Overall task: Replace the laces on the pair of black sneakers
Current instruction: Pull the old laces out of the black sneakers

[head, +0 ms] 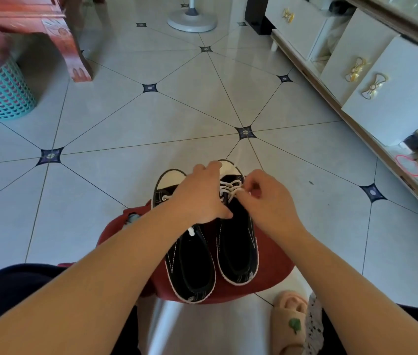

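Two black sneakers with white toe caps and white soles stand side by side on a red stool [266, 280], toes pointing away from me. The right sneaker [238, 249] carries a white lace [229, 188] across its front eyelets. My right hand [266, 201] pinches that lace with curled fingers. My left hand [200, 193] lies across both shoes with fingers extended, its fingertips on the right sneaker's toe cap and its thumb at the shoe's opening. The left sneaker [190, 267] shows a short white lace end [191, 231] below my left wrist; its eyelets are mostly hidden.
The stool stands on a tiled floor. A teal mesh basket [0, 90] and a red wooden furniture leg [77, 55] are at the far left. A white cabinet [371, 80] with gold bow handles runs along the right. A fan base [192, 20] stands ahead. A pink slipper [292, 326] lies near right.
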A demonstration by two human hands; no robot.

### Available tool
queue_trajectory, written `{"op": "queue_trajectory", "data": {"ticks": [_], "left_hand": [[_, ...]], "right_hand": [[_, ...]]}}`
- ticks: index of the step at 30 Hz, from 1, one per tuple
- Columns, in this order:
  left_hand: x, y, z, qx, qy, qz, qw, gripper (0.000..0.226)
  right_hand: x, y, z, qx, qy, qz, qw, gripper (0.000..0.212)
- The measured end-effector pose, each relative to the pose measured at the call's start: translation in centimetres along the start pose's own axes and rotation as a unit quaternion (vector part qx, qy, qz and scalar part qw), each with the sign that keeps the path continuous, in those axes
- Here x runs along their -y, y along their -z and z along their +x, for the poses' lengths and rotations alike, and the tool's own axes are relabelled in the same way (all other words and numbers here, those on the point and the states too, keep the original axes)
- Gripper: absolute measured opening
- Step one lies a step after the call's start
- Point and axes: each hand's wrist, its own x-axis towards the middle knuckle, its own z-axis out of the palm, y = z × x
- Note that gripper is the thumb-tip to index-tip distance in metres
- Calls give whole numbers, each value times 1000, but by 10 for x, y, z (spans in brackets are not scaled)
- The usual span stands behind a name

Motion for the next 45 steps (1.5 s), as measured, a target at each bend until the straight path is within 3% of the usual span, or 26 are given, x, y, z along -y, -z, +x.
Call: {"op": "queue_trajectory", "data": {"ticks": [2, 4, 5, 6, 7, 9, 10, 11, 13, 15, 16, 17, 18, 19, 20, 21, 22, 24, 26, 27, 31, 33, 35, 38, 41, 45], "left_hand": [[2, -4, -1, 12, 15, -13, 1000, 94], [2, -5, -1, 9, 24, -38, 999, 90], [1, -5, -2, 10, 26, -49, 998, 89], [0, -4, -2, 10, 26, -57, 998, 87], [0, -4, -2, 12, 27, -62, 998, 85], [1, -5, 0, 17, 30, -70, 997, 76], [2, -5, 1, 19, 32, -73, 997, 70], [2, -6, 1, 22, 35, -74, 996, 65], [4, -7, 3, 31, 42, -71, 996, 59], [5, -8, 5, 46, 48, -69, 995, 56], [6, -8, 6, 54, 50, -67, 995, 54], [6, -8, 6, 59, 49, -64, 995, 53], [5, -9, 7, 62, 47, -64, 995, 53], [5, -9, 8, 62, 46, -64, 995, 54], [4, -10, 8, 61, 46, -64, 995, 54], [4, -10, 9, 59, 48, -63, 995, 53], [3, -11, 9, 56, 50, -63, 995, 53], [3, -12, 9, 48, 53, -67, 995, 52], [2, -14, 10, 43, 47, -79, 995, 53], [1, -15, 11, 45, 39, -83, 995, 54], [-2, -19, 14, 37, 13, -62, 997, 47], [-3, -21, 15, 9, 1, -23, 1000, 37], [-4, -24, 16, -25, -12, 20, 999, 25], [-6, -28, 19, -67, -34, 28, 997, 7], [-6, -29, 22, -78, -44, -48, 995, 7], [-3, -28, 22, -87, -15, -168, 982, 7]], "right_hand": [[4, 5, 1, -20, -101, 152, 983, 11], [7, 14, 4, -34, -188, 341, 921, 12], [9, 21, 5, -30, -211, 401, 891, 17], [9, 27, 5, -19, -216, 411, 885, 21], [6, 31, 5, 9, -201, 350, 915, 20], [1, 32, 3, 76, -98, 51, 991, 13], [-1, 29, 2, 61, -54, -50, 995, 10], [-2, 29, 2, 38, -37, -65, 996, 11], [2, 34, 4, -37, -101, 185, 977, 15], [6, 46, 7, -84, -163, 454, 872, 14], [8, 50, 6, -71, -182, 504, 841, 10], [6, 50, 5, -50, -196, 487, 849, 7], [4, 49, 3, -17, -183, 372, 910, 7], [-2, 45, 2, 28, -136, 171, 975, 7], [-4, 41, 0, 63, -89, -15, 994, 7], [-7, 36, 0, 51, -51, -125, 990, 10], [-6, 35, -1, 32, -29, -148, 988, 14], [3, 43, 1, -47, -91, 118, 988, 18], [11, 61, 5, -117, -171, 401, 892, 15], [10, 68, 8, -137, -188, 437, 869, 14], [0, 63, 9, -61, -218, 176, 958, 12], [-9, 46, 5, 7, -225, 20, 974, 31], [-14, 34, 0, 27, -201, -101, 974, 35], [-16, 26, -5, 6, -162, -170, 972, 57], [-11, 24, -7, -27, -86, -172, 981, 50], [-4, 12, -14, 143, -67, -48, 986, 32]]}}
